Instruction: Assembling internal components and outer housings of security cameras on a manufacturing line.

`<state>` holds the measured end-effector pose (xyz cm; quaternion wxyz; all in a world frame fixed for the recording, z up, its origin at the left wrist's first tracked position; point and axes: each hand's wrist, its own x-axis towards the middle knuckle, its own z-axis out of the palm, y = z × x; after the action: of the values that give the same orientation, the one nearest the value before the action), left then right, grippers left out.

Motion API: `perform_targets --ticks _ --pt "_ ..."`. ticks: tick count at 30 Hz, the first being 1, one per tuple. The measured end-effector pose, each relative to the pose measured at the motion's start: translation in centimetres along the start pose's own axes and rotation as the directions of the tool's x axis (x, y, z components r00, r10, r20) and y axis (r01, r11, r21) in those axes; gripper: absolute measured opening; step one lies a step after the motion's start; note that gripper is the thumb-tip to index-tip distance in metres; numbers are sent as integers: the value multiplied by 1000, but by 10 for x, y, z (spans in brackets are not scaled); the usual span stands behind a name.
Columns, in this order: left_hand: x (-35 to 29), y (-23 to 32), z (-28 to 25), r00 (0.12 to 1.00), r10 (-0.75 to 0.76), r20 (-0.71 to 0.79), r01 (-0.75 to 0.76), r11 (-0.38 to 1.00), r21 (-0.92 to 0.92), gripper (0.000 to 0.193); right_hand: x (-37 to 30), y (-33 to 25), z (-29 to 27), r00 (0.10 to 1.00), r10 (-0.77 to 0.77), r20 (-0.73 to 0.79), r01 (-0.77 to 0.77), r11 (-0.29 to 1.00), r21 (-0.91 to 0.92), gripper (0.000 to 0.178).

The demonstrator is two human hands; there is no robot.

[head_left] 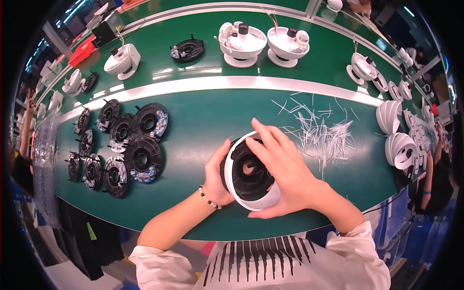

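Above the near part of the green bench, a white round plastic housing (265,201) is tilted up between my two hands. A black ringed disc (255,186) with a central hole sits inside its rim. My left hand (216,175) is closed round the left side, its palm partly behind the housing. My right hand (293,176) grips the right side, fingers over the top edge and disc, thumb at the lower edge. To the left lie several black discs (149,121) with blue circuit boards. A pile of thin white strips (328,137) lies to the right.
Behind a white rail (212,83), a green conveyor belt (176,36) carries white domed units (242,46) on round bases and a black disc (187,50). White ringed shells (400,151) stand at the right end. Other people's arms (427,180) show at both sides.
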<state>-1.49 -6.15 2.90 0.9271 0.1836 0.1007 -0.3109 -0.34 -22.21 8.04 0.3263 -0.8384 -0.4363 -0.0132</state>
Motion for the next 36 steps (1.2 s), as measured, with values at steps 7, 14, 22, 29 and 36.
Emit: perform_targets --ticks 7,14,22,29,36 --pt "-4 -10 -5 999 -5 32 5 1000 17 52 -8 12 0 998 4 65 -16 983 181 112" --pt "0 -8 -7 996 87 -18 -86 995 47 50 3 -4 10 986 162 37 -162 987 -4 111" --pt "0 2 -12 979 -20 202 43 993 -110 50 4 4 1 982 170 81 -182 967 179 111" --pt "1 4 -9 996 3 91 3 998 -65 52 2 -1 16 984 181 5 -181 983 38 109" --pt "5 4 -10 993 61 104 -52 995 -87 49 4 28 8 965 261 -1 -221 822 524 113"
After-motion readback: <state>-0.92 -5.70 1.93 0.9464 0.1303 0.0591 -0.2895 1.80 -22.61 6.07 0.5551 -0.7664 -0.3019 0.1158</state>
